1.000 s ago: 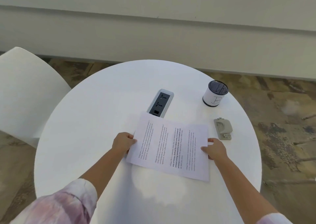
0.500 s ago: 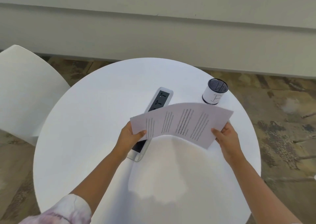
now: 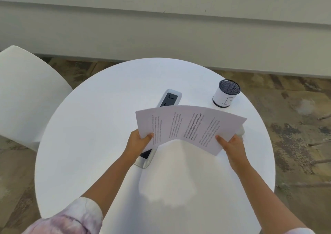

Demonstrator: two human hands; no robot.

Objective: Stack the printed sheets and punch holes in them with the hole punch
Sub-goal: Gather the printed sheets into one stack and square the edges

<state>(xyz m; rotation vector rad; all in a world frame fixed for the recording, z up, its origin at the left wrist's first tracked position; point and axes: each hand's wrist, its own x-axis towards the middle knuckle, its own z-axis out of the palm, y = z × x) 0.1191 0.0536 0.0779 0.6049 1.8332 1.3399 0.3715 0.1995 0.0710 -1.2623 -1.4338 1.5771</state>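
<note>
There was one round white table [image 3: 89,144], and on it one long power strip [image 3: 170,97] and one mesh pen cup [image 3: 226,96] wrapped in a white label. Two hands were in view, a left hand [image 3: 138,141] and a right hand [image 3: 232,144], with a single bundle of printed sheets [image 3: 189,126] whose number could not be counted. One white chair [image 3: 26,94] stood to the left.
</note>
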